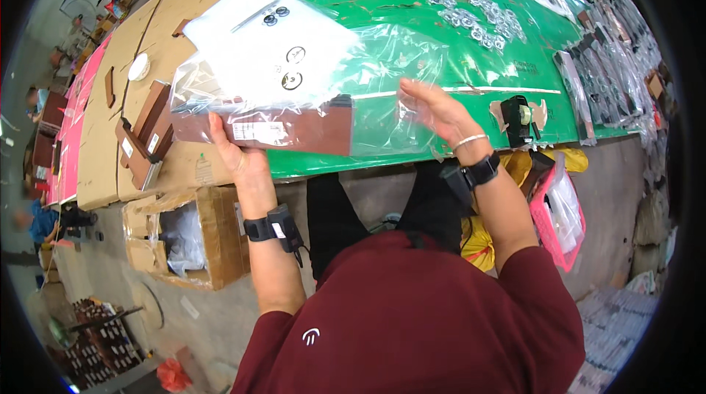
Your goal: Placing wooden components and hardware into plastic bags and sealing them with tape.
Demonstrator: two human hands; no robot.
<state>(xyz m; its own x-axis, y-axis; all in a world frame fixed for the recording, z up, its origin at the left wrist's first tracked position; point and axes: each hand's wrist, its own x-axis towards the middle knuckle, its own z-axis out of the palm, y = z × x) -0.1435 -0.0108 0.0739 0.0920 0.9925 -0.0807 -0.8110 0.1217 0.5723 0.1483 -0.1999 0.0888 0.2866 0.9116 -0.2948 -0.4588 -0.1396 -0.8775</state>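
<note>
A flat brown panel (316, 130) with a white label lies inside a clear plastic bag (382, 125), just over the table's near edge. My left hand (243, 158) grips the bagged panel near its left end, thumb on top and the other fingers underneath. At the other end, my right hand (445, 118) is closed on the loose end of the bag, its fingers partly behind the film. Just beyond lies a stack of clear and white plastic bags (250, 33) with dark round marks. Several brown pieces (151, 133) with white labels rest left of my left hand.
Cardboard (95, 144) covers the table's left part, a green sheet (382, 8) the right. Small bagged parts (482, 22) lie toward the back. A black tape dispenser (518, 118) and stacked bagged pieces (603, 77) are rightward. A carton (220, 239) and a pink basket (544, 221) stand below.
</note>
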